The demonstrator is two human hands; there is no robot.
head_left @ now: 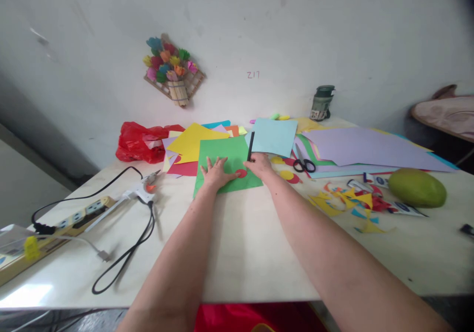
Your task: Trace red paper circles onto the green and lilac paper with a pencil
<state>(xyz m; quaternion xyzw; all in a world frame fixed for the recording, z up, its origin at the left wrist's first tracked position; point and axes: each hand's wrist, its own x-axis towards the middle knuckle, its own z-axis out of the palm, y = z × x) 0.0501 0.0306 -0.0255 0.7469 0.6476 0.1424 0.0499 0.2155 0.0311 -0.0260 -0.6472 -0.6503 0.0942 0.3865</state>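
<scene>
A green sheet of paper (pixel 222 149) lies on the table in front of me. My left hand (pixel 215 175) rests flat on it with fingers spread, the thumb touching a small red paper circle (pixel 242 174). My right hand (pixel 260 166) is closed around a black pen (pixel 251 144), held upright with its lower end near the red circle; whether the tip touches the paper cannot be made out. Just right of that hand lie several yellow and red paper circles (pixel 286 175). Black-handled scissors (pixel 304 165) lie a little further right.
Coloured sheets (pixel 370 146) are stacked at the right, near paper scraps (pixel 344 201) and a green mango-like fruit (pixel 417 187). A red plastic bag (pixel 137 142) sits back left. A glue gun (pixel 142 189), its cord and a power strip (pixel 81 214) occupy the left. A bottle (pixel 322 103) stands behind.
</scene>
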